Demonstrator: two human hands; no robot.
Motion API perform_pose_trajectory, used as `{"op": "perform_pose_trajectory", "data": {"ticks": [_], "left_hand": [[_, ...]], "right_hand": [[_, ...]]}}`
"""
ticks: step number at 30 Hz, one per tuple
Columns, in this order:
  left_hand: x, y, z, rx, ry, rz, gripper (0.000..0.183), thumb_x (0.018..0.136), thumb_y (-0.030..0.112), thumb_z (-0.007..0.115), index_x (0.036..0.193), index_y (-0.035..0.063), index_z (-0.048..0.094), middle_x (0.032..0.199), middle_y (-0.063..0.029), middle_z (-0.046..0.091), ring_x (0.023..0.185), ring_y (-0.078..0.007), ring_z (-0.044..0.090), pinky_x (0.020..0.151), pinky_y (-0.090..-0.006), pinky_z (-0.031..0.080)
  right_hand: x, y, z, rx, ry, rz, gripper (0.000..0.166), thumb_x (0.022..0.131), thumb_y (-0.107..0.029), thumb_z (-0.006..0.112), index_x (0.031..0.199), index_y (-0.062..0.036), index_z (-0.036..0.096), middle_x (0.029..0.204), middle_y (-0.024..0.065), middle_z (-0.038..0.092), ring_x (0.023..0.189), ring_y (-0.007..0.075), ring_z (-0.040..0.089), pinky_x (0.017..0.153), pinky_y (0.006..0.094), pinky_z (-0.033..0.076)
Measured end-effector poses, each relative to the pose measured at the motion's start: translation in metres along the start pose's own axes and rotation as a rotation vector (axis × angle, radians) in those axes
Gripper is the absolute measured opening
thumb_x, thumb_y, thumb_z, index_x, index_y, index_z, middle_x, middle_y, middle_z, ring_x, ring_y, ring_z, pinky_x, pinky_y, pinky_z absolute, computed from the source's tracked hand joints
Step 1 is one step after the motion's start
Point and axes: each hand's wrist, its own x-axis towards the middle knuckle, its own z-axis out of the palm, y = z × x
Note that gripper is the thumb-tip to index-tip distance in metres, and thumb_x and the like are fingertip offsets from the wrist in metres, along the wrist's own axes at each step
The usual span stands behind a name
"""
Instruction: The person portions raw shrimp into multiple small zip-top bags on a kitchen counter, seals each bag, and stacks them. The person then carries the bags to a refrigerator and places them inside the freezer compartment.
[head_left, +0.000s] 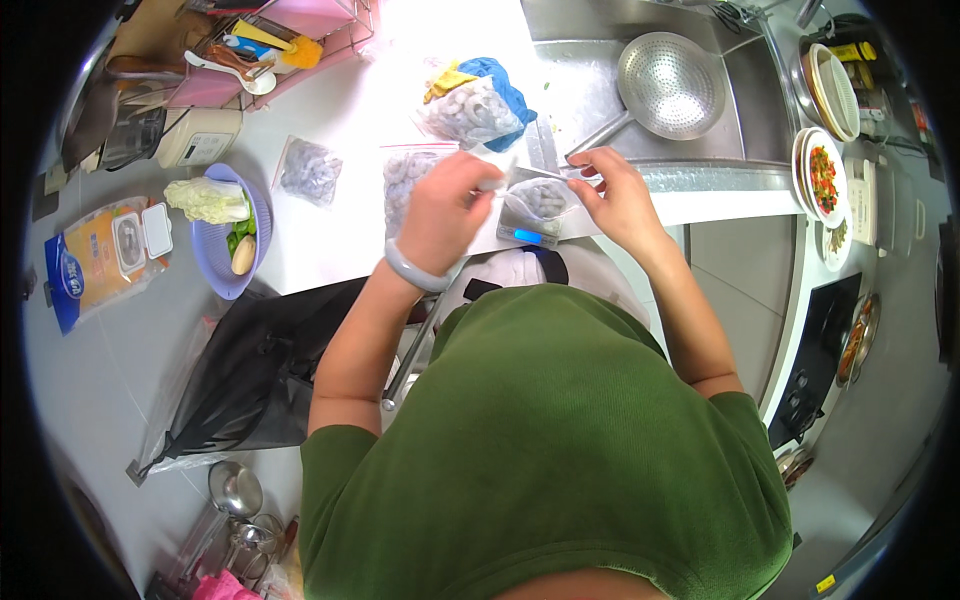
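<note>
My right hand (619, 199) grips a slim metal tool (544, 173) that points left; it looks like scissors or a narrow blade. Raised and blurred, my left hand (448, 214) wears a pale bangle (415, 271) and pinches a thin whitish piece (491, 178), seemingly plastic. Below and between the hands, an open plastic bag of shrimp (541, 199) rests on a small digital scale (529, 236) with a lit blue display. A zip bag of shrimp (405, 180) lies partly behind my left hand. Farther back sits a larger bag of shrimp (474, 112) against a blue cloth (506, 94).
Left of these lie another shrimp bag (309, 171) and a purple basket (259, 255) with cabbage. A steel sink (577, 67) at the back right holds a perforated strainer (673, 86). Plates of cut peppers (823, 178) stand far right, above a black cooktop (814, 360).
</note>
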Motion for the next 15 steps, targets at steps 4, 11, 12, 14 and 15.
{"op": "perform_pose_trajectory", "data": {"ticks": [4, 11, 12, 14, 15], "left_hand": [[0.003, 0.011, 0.025, 0.077, -0.123, 0.12, 0.023, 0.074, -0.005, 0.064, 0.096, 0.0041, 0.064, 0.09, -0.0111, 0.061, 0.078, -0.0262, 0.06, 0.069, -0.0309, 0.049], [0.001, 0.008, 0.038, 0.04, -0.2, 0.157, 0.025, 0.075, -0.005, 0.063, 0.098, 0.0041, 0.064, 0.089, -0.0098, 0.061, 0.079, -0.0256, 0.06, 0.069, -0.0316, 0.05], [-0.001, 0.005, 0.037, -0.004, -0.198, 0.122, 0.024, 0.075, -0.005, 0.063, 0.098, 0.0037, 0.065, 0.089, -0.0096, 0.061, 0.078, -0.0248, 0.06, 0.068, -0.0313, 0.05], [-0.002, 0.003, 0.033, -0.052, -0.189, 0.049, 0.023, 0.076, -0.005, 0.064, 0.098, 0.003, 0.065, 0.088, -0.0092, 0.062, 0.076, -0.0224, 0.061, 0.067, -0.0301, 0.049], [-0.003, 0.003, 0.029, -0.057, -0.183, 0.01, 0.023, 0.076, -0.005, 0.064, 0.098, 0.0026, 0.065, 0.088, -0.009, 0.062, 0.075, -0.0208, 0.061, 0.066, -0.0292, 0.049]], "right_hand": [[-0.001, 0.001, 0.0, 0.021, 0.001, -0.001, 0.023, 0.083, -0.012, 0.065, 0.105, -0.0043, 0.061, 0.101, 0.0126, 0.059, 0.086, 0.0268, 0.063, 0.071, 0.0361, 0.051], [0.001, 0.006, 0.002, 0.072, 0.0, -0.05, 0.02, 0.085, -0.008, 0.065, 0.104, -0.0039, 0.063, 0.098, 0.0117, 0.062, 0.085, 0.0245, 0.063, 0.07, 0.033, 0.051], [0.002, 0.008, 0.003, 0.077, -0.008, -0.058, 0.02, 0.085, -0.007, 0.065, 0.105, -0.0036, 0.064, 0.098, 0.0113, 0.063, 0.085, 0.0232, 0.063, 0.069, 0.0315, 0.052], [0.005, 0.008, 0.005, 0.08, -0.038, -0.073, 0.019, 0.086, -0.008, 0.063, 0.104, -0.0027, 0.064, 0.098, 0.0118, 0.064, 0.085, 0.0242, 0.063, 0.071, 0.0321, 0.052], [0.006, 0.008, 0.005, 0.081, -0.054, -0.082, 0.018, 0.087, -0.009, 0.063, 0.104, -0.0023, 0.064, 0.099, 0.0121, 0.064, 0.085, 0.0247, 0.064, 0.072, 0.0323, 0.052]]}}
